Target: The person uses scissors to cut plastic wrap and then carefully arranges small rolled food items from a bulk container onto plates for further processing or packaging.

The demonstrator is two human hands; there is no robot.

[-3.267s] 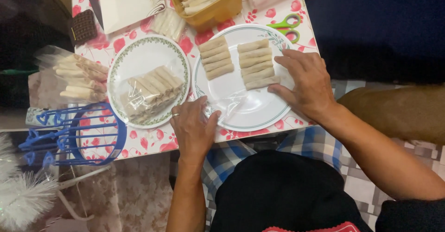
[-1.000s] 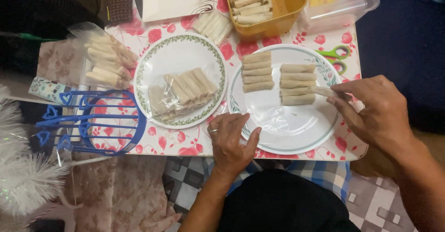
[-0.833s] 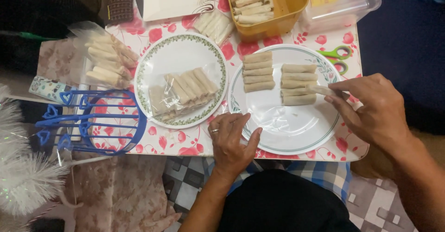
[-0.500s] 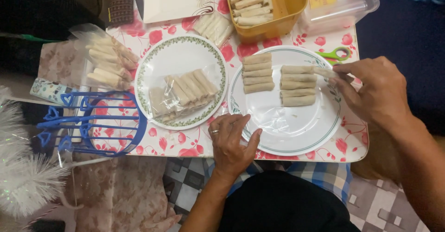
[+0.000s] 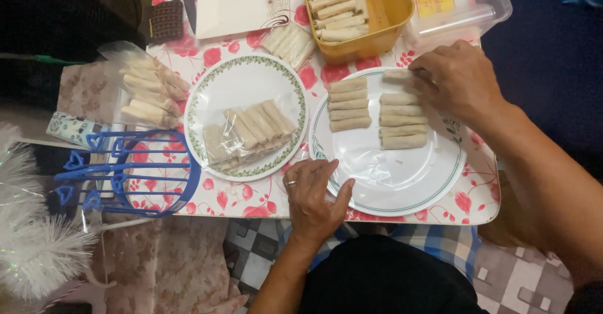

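My right hand [image 5: 461, 81] pinches a pale roll [image 5: 397, 74] at frame upper-centre, lining it above the right row; left hand [image 5: 314, 194] lies spread, steadying the white plate [image 5: 402, 191].

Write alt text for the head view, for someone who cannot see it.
A person's right hand sets a pale roll at the top of a column of rolls on a white plate, while the left hand rests on the plate's near rim. A second plate alongside holds a clear bag of rolls.
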